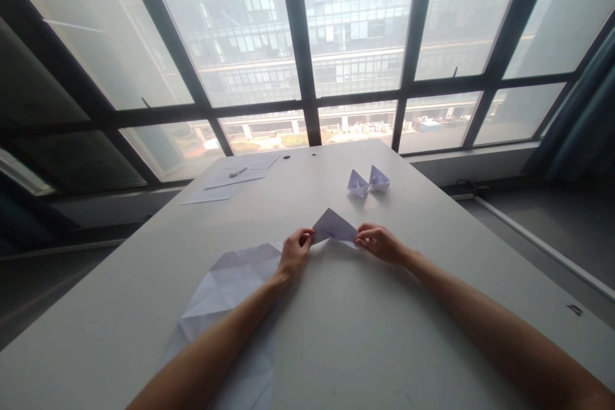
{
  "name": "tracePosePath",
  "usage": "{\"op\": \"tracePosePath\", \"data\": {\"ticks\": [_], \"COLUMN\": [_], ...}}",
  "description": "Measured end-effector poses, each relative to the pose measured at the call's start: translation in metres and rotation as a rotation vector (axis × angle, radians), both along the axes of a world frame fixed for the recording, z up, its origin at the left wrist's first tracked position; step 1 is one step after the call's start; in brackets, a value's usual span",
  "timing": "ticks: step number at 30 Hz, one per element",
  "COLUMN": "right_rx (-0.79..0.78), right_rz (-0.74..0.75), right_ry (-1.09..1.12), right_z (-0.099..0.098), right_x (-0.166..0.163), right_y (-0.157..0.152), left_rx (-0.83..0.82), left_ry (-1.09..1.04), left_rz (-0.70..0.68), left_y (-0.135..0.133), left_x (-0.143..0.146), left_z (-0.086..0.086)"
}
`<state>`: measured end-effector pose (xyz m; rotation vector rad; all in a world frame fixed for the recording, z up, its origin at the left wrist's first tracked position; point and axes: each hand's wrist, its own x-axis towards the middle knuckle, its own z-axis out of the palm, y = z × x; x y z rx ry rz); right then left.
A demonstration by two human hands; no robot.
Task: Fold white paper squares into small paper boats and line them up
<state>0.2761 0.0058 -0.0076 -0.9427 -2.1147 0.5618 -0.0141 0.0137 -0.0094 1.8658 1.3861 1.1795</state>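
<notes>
Near mid surface, L hand & R hand fingers are pinching opp. corners of the folded paper, ideally keeping pressure light & even so creases stay true.

Office, apparently: large windows, white table.

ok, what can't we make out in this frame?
All head view:
- Creased sheet: part hidden by the left forearm, near end cut off by the bottom edge.
- Folded paper: side corners covered by left hand and right hand.
- White item on far papers: too small to identify.
- Dark thing, far right: too small, blurred.
</notes>
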Motion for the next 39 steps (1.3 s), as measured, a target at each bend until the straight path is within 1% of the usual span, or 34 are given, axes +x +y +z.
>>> {"op": "tracePosePath", "data": {"ticks": [5,9,11,13,18,20,22,26,29,39], "right_rx": [-0.047,-0.101,-0.084,-0.052,-0.027,-0.023,-0.056,-0.205,-0.268,-0.259], "right_rz": [-0.051,-0.020,-0.008,-0.026,-0.076,-0.104,-0.152,-0.202,-0.223,-0.278], "right_ry": [0.073,0.071,0.041,0.023,0.064,0.103,0.167,0.359,0.492,0.626], "right_z": [-0.004,-0.004,-0.005,-0.007,-0.012,-0.013,-0.014,-0.014,-0.012,-0.009], "right_x": [0.000,0.002,0.003,0.003,0.001,0.000,-0.001,-0.001,0.000,-0.004], "right_y": [0.004,0.005,0.006,0.007,0.011,0.012,0.012,0.015,0.018,0.016], "left_rx": [0.002,0.006,0.011,0.011,0.005,0.007,0.012,0.019,0.024,0.027], "left_ry": [-0.005,-0.002,0.002,0.007,0.003,0.001,0.006,0.013,0.008,0.008], "left_rz": [0.001,0.004,0.008,0.005,-0.012,-0.014,-0.017,-0.030,-0.052,-0.070], "left_y": [0.001,0.001,0.001,0.001,0.001,0.001,0.001,0.001,0.001,0.002], "left_x": [0.000,0.000,0.000,0.000,0.000,0.000,0.000,0.001,0.001,0.001], "left_z": [-0.001,-0.001,-0.001,-0.001,-0.003,-0.003,-0.004,-0.003,-0.003,-0.002]}}
